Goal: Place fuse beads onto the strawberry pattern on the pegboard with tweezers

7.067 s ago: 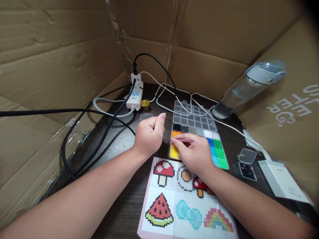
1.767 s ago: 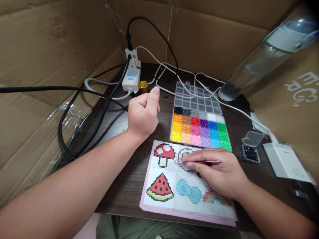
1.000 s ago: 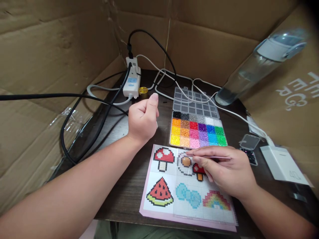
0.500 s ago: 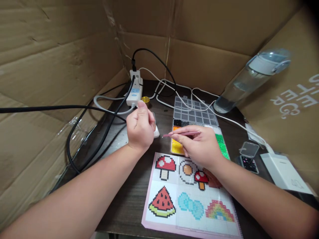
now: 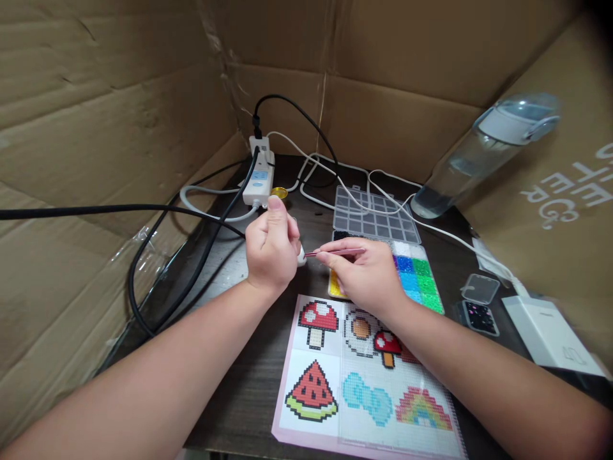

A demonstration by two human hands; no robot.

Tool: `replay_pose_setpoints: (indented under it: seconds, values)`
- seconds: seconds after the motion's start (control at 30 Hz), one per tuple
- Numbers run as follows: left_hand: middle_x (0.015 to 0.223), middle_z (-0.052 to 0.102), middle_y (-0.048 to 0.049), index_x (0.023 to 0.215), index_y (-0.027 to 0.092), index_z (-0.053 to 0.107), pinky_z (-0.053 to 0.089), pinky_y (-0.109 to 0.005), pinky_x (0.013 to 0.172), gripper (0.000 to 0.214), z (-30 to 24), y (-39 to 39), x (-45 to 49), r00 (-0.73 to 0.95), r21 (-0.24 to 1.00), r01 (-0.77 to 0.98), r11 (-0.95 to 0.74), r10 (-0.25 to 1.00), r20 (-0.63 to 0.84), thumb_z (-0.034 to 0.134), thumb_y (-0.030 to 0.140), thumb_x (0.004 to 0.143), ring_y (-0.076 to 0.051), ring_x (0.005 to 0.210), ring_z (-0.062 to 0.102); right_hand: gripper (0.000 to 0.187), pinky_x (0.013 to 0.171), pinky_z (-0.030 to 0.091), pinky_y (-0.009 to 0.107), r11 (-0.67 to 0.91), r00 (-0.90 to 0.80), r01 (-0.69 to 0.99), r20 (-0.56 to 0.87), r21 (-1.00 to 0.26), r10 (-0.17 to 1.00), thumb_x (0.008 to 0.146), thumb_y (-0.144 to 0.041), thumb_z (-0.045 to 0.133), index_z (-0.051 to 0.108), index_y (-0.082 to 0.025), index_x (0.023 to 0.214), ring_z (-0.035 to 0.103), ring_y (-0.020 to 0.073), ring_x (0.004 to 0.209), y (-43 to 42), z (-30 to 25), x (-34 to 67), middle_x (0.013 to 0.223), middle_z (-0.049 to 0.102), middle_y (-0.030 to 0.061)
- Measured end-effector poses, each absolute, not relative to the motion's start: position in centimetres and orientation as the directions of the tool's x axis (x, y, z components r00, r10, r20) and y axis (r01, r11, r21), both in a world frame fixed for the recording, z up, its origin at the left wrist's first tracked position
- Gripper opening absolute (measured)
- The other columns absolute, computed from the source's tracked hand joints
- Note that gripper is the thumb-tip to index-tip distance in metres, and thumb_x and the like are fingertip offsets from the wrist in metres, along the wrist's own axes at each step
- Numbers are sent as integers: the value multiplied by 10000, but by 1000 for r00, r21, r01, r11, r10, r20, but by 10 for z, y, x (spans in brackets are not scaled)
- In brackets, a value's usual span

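My right hand (image 5: 368, 275) pinches pink tweezers (image 5: 342, 252), their tip pointing left at a small white object (image 5: 301, 254) beside my left hand. Closed with its thumb up, my left hand (image 5: 272, 249) hides most of that object and whatever its fingers may hold. Under and beyond my right hand lies a compartment box of coloured beads (image 5: 421, 281), its clear lid (image 5: 376, 214) folded back. Closer to me is a pattern sheet (image 5: 311, 358) with a mushroom and a watermelon. A clear pegboard (image 5: 373, 431) covers its right part, with a small bead mushroom (image 5: 387, 345) on it.
A white power strip (image 5: 258, 185) with black and white cables stands at the back left, a yellow round item (image 5: 279, 192) beside it. To the right are a water bottle (image 5: 474, 160), a small open case (image 5: 479, 316) and a white box (image 5: 550, 332). Cardboard walls (image 5: 407, 96) surround the table.
My right hand has moved left with the tweezers, bringing their tip to the white object beside my left hand. More of the bead box shows. My left hand has barely moved.
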State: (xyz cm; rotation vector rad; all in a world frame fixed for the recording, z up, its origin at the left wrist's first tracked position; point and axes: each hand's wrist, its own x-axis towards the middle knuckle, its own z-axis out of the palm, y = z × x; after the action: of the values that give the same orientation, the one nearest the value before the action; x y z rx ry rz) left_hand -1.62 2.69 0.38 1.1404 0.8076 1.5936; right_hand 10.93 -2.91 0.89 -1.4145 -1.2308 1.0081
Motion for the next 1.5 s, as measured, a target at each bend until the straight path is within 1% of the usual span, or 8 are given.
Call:
replay_pose_setpoints:
  seconds: [0.23, 0.6, 0.87, 1.1, 1.2, 1.33, 1.43, 1.5]
  values:
    - [363, 326, 56, 513, 221, 441, 254, -238, 302, 604, 4, 27, -16, -73, 901, -323, -289, 957, 281, 491, 728, 837, -87, 286, 335, 113, 601, 523, 292, 5, 153, 218, 39, -976, 988, 724, -264, 740, 768, -171, 781, 676, 164, 670, -28, 10, 110, 765, 765, 60]
    - [358, 333, 53, 515, 223, 436, 251, -241, 302, 610, 5, 26, -17, -60, 908, -315, -276, 961, 271, 483, 745, 827, -91, 285, 350, 141, 557, 510, 280, 3, 164, 179, 33, -984, 986, 713, -294, 758, 759, -169, 779, 660, 160, 641, -28, 9, 110, 711, 737, 43]
    - [357, 328, 56, 516, 222, 427, 253, -238, 307, 592, 2, 27, -16, -74, 910, -299, -287, 958, 278, 497, 702, 854, -86, 283, 342, 132, 468, 460, 249, -22, 152, 174, 5, -984, 988, 726, -298, 739, 752, -179, 782, 646, 157, 620, -29, 10, 111, 699, 718, 39]
    - [362, 344, 52, 524, 220, 430, 255, -244, 309, 584, 3, 26, -16, -66, 912, -296, -284, 959, 277, 504, 693, 858, -86, 286, 352, 122, 464, 462, 243, -6, 162, 190, 25, -982, 986, 734, -291, 741, 759, -183, 789, 657, 161, 629, -31, 15, 114, 703, 720, 39]
    - [362, 341, 53, 522, 219, 432, 242, -247, 307, 583, 3, 26, -16, -72, 910, -298, -288, 957, 279, 510, 690, 857, -83, 287, 344, 125, 428, 441, 240, -13, 173, 188, 20, -982, 985, 736, -295, 748, 762, -181, 785, 630, 150, 553, -35, 22, 116, 640, 698, 29]
    - [363, 327, 52, 515, 222, 431, 216, -248, 303, 598, 3, 27, -16, -76, 909, -302, -288, 958, 278, 502, 720, 838, -84, 293, 329, 142, 330, 362, 229, -32, 144, 176, -6, -984, 989, 769, -310, 734, 769, -183, 821, 476, 95, 347, -47, 36, 123, 491, 616, -12]
    - [369, 310, 55, 516, 228, 426, 208, -248, 302, 599, 3, 26, -16, -79, 916, -286, -281, 960, 269, 497, 731, 833, -85, 298, 322, 110, 308, 360, 215, -9, 109, 230, 17, -973, 994, 789, -307, 725, 778, -214, 815, 445, 77, 306, -62, 45, 132, 469, 609, -26]
    - [368, 310, 55, 518, 230, 426, 211, -249, 302, 594, 3, 26, -15, -75, 919, -280, -279, 960, 269, 497, 727, 836, -86, 298, 321, 95, 299, 363, 206, -2, 84, 279, 22, -960, 996, 791, -293, 727, 787, -225, 822, 455, 68, 304, -75, 47, 140, 544, 677, -4]
